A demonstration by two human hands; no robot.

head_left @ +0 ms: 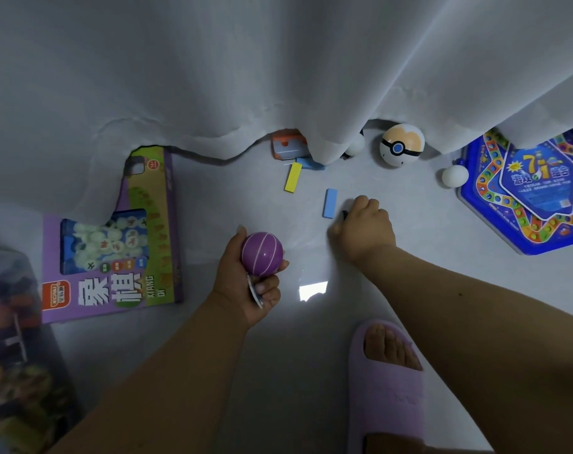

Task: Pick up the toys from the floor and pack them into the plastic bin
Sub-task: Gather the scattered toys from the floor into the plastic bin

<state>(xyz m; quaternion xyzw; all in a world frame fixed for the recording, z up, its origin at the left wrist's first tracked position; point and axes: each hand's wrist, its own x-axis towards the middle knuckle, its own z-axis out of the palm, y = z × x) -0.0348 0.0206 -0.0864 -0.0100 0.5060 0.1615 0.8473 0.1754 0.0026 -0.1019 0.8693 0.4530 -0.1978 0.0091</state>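
Head view: the left hand [252,276] curls its fingers [267,286] round a purple ball [262,253] and a small card. The right hand [364,229] pinches something small and dark on the floor [246,198], just beside a blue block [330,203]. The block looks light and rigid, best gripped across its long sides.

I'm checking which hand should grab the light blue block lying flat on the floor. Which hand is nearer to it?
The right hand: its knuckles sit just right of the light blue block. The left hand is farther off, below and left of it, holding a purple ball.
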